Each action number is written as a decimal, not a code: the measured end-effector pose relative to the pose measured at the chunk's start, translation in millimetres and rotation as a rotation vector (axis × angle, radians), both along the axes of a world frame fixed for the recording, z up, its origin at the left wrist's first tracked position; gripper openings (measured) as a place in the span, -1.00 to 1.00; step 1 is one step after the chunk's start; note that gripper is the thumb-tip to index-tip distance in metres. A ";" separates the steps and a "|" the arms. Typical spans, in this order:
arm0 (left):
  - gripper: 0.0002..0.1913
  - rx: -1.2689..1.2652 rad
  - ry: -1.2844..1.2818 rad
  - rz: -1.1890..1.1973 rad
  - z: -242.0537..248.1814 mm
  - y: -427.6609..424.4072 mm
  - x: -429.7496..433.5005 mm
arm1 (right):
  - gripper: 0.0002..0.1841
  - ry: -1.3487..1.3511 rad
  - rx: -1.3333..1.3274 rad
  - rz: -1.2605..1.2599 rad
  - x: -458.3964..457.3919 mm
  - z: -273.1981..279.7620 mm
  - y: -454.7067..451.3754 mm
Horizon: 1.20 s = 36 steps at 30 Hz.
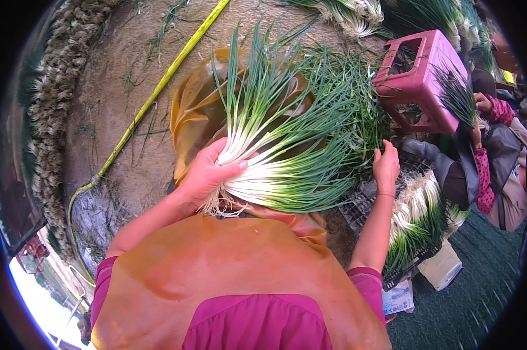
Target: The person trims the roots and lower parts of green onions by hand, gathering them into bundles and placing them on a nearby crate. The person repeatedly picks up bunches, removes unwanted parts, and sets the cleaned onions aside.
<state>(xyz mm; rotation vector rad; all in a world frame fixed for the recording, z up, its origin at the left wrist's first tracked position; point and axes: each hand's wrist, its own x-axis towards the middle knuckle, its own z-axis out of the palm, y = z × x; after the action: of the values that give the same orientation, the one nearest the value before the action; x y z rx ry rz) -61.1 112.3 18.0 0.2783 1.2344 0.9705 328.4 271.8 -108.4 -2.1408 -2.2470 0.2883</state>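
My left hand (pixel 204 170) grips a fanned bunch of scallions (pixel 281 153) by their white stems above my lap. Its green leaves spread up and to the right, while pale roots dangle below the hand. My right hand (pixel 386 165) is out to the right with thumb and fingers apart, and nothing shows in it. Just beyond it lies a heap of loose green leaves (pixel 355 100). An orange-brown waterproof apron (pixel 211 253) covers my chest and lap.
Trimmed scallions (pixel 414 210) lie by my right forearm on a black plastic crate (pixel 357 205). A pink plastic stool (pixel 447 61) stands at upper right, near another person's hands (pixel 480 105) holding scallions. A yellow hose (pixel 167 78) crosses the wet ground on the left. More scallions (pixel 355 17) lie ahead.
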 end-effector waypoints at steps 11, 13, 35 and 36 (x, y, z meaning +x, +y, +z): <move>-0.66 -0.011 -0.087 0.119 -1.8 4.0 7.1 | -0.83 0.859 0.024 0.411 -149.0 108.9 -42.6; -0.64 -0.006 -0.074 0.126 2.9 6.0 9.8 | -0.84 0.846 0.075 0.502 -157.3 94.1 -43.6; -0.66 0.034 -0.061 0.102 -4.8 3.3 8.5 | -0.79 -0.227 0.087 -0.254 3.8 -27.6 17.2; -0.66 0.022 -0.085 0.129 2.6 6.7 10.9 | -0.80 -0.253 0.035 -0.298 29.7 -28.5 16.9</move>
<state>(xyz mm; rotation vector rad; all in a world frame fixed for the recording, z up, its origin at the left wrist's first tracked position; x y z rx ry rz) -50.2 119.0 20.6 0.1743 1.1749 1.0966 358.1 288.7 -136.9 -2.5741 -1.9792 -0.0321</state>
